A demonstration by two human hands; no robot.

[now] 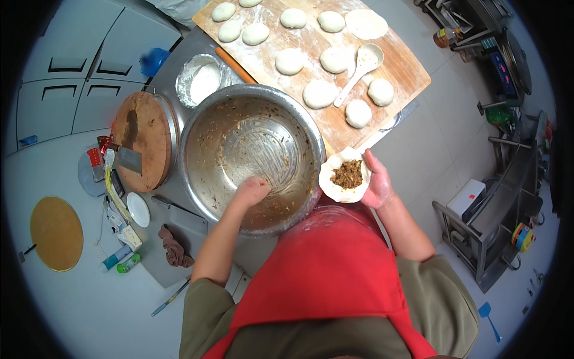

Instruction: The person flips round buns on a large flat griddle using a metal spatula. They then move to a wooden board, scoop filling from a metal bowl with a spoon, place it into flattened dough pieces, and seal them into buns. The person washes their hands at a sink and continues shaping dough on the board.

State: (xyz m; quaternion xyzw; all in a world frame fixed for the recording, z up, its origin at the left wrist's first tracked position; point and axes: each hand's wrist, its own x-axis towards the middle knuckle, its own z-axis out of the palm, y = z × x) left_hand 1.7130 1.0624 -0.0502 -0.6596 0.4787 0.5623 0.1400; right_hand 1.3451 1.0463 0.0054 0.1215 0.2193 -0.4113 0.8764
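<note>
My left hand [253, 190] is over the inside of a large steel bowl [264, 148], its fingers curled in; no object shows in them. Brown bits and smears cling to the bowl's walls. On my right hand [379, 181] rests a round dough wrapper [331, 190] with a wavy edge, the thumb at its upper right rim. Brown chopped filling [348, 174] lies in the wrapper's middle. Beyond the hands, a floured wooden board [399, 58] carries several dough balls [358, 113], a flat dough round [366, 24] and a white spoon [347, 89] with bits in it.
A bowl of flour [206, 83] and an orange-brown rod [235, 66] lie beside the board. At left, a cleaver [129, 160] rests on a round chopping block [145, 134], near a white plate [138, 209], another cleaver [186, 217] and a brown cloth [174, 249]. Metal shelving [482, 242] stands right.
</note>
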